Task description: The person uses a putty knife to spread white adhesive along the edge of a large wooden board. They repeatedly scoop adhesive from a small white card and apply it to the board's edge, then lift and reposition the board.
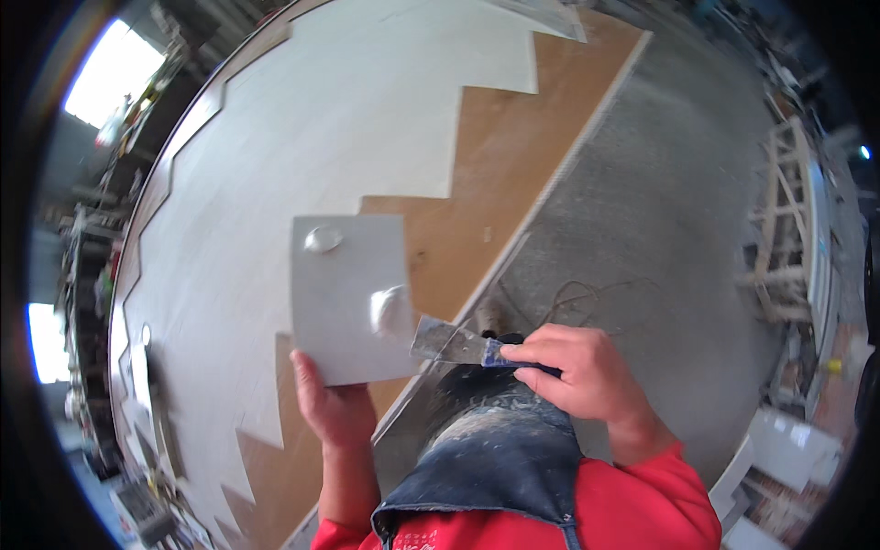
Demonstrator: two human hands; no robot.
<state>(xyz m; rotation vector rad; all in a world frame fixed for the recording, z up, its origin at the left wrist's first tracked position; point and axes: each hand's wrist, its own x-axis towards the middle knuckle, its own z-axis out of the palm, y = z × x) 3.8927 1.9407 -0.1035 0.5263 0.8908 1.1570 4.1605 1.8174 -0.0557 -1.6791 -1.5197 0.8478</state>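
My left hand (335,403) grips the lower edge of a square grey tile (344,298), held flat over the board. Two white blobs of adhesive (323,239) sit on the tile, one near its top left, one near its right edge. My right hand (577,367) holds a putty knife (454,342) by its blue handle. The metal blade touches the tile's right edge next to the second blob (390,310).
A large brown board (513,137) is partly covered with pale tiles (302,137) laid in a stepped edge. Grey concrete floor (660,211) lies to the right, with a loose cable (577,293). Wooden frames (784,211) stand at far right. Clutter lines the left rim.
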